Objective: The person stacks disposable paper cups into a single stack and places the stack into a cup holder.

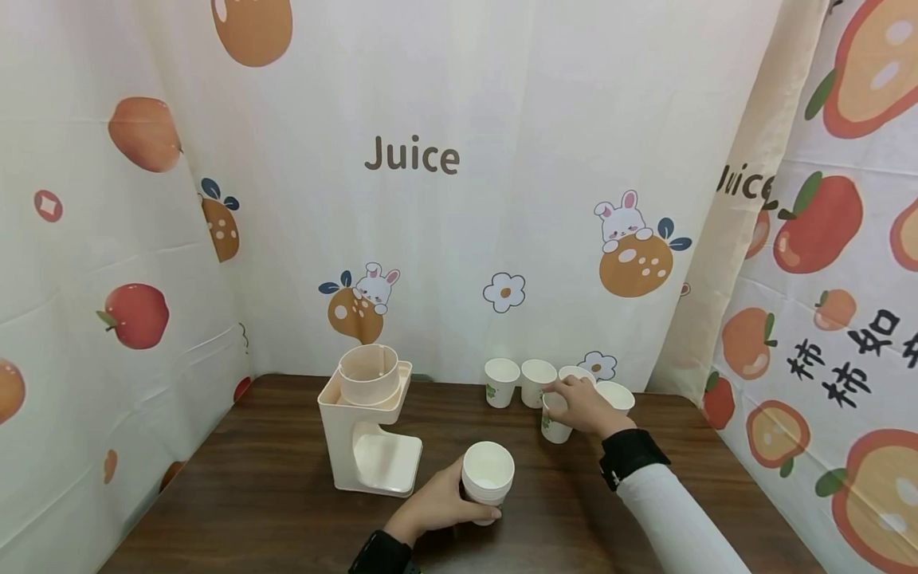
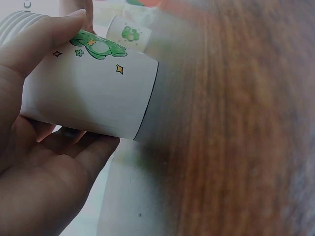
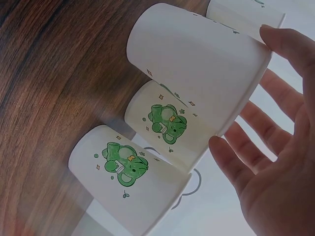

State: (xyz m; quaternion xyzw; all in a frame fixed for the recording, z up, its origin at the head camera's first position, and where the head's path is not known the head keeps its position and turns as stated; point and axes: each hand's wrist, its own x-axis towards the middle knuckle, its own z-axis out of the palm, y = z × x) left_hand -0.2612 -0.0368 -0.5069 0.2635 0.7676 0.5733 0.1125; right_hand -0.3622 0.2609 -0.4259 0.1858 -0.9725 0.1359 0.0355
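Note:
My left hand (image 1: pixel 442 501) grips a stack of white paper cups (image 1: pixel 488 470) upright near the front of the table, thumb on one side and fingers round the other. A green cartoon animal is printed on the stack's lowest cup in the left wrist view. Farther back on the right, my right hand (image 1: pixel 584 405) holds one paper cup (image 3: pixel 197 64) by its rim, with thumb and fingertips at opposite sides. Several more paper cups (image 1: pixel 501 383) stand upright behind and beside it, some partly hidden by the right hand.
A cream appliance (image 1: pixel 344 442) with a round open cylinder on top and a flat base stands left of the cup stack. The dark wooden table (image 1: pixel 272 478) meets fruit-printed curtains (image 1: pixel 430 239) at the back and sides.

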